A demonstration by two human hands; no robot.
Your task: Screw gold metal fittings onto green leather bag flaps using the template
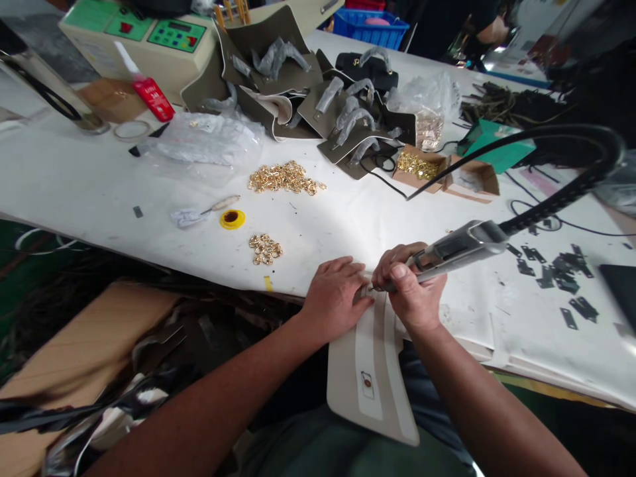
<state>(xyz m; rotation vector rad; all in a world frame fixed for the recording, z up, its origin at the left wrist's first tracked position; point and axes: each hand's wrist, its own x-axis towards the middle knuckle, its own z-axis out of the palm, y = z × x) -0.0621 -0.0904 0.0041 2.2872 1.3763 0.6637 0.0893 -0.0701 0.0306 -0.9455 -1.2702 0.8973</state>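
Observation:
A beige leather bag panel (350,371) with lighter strips and a small cut-out hangs over the table's front edge towards my lap. My left hand (334,298) grips its upper end, fingers over it and thumb near a small fitting. My right hand (415,291) is closed round a grey electric screwdriver (460,248), held at a slant with its tip down at the fitting between both hands. A thick black cord (566,132) arches from its rear end. My fingers partly hide the contact spot. Left of my hands lies a small pile of gold rings (265,249).
Behind are a larger pile of gold hardware (285,177), a yellow spool (232,219), stacked bag pieces (303,99) and a red glue bottle (153,98). Small boxes (420,165) and black tabs (564,271) lie to the right. Another person's hand (494,32) shows far back.

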